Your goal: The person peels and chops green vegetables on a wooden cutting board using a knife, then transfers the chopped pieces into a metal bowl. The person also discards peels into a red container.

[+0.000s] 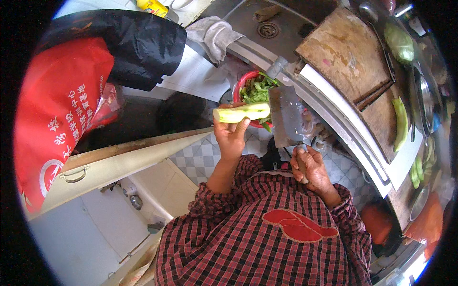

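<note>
My left hand (pixel 232 137) grips a pale green peeled vegetable stem (pixel 241 113), its cut end facing left. In my right hand (pixel 312 165) is the handle of a cleaver (pixel 286 116), its broad blade pointing away from me and close to the stem's right end. Beneath both, a red plastic basin (pixel 237 91) holds green peelings (pixel 256 89). The stem and the blade hide part of the basin. Whether the blade touches the stem, I cannot tell.
A steel sink (pixel 247 21) lies ahead, with a grey cloth (pixel 214 35) over its corner. A wooden cutting board (pixel 343 53) rests on the right counter, with a peeled green piece (pixel 400 123) at its edge. A red bag (pixel 68 118) and an open drawer (pixel 143 159) stand left.
</note>
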Tool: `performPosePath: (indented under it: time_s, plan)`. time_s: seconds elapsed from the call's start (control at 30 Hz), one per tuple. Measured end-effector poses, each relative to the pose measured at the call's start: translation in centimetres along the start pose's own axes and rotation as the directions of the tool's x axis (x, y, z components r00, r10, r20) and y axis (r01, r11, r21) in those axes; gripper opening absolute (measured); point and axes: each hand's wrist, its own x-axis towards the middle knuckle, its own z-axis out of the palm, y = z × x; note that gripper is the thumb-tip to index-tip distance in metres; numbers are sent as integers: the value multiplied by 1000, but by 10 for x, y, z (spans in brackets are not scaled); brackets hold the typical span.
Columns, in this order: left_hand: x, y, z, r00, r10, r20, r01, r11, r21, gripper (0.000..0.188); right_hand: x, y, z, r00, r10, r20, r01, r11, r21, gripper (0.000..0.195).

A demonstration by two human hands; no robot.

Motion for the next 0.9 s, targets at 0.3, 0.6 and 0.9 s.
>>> performPosePath:
  time_s: [0.3,0.6,0.9]
  plan:
    - [-4,-4,-3,999,-25,-35,26,999,21,44,0,1,4,998,62,-6,-62,998,-7,30]
    - [0,-9,-3,1000,-8,0,8,999,45,41,-2,3,7,992,118,34,-118,993,17,30]
    - [-5,-10,3,1000,-27,11,26,999,25,41,9,0,11,970,173,169,-201,965,167,34]
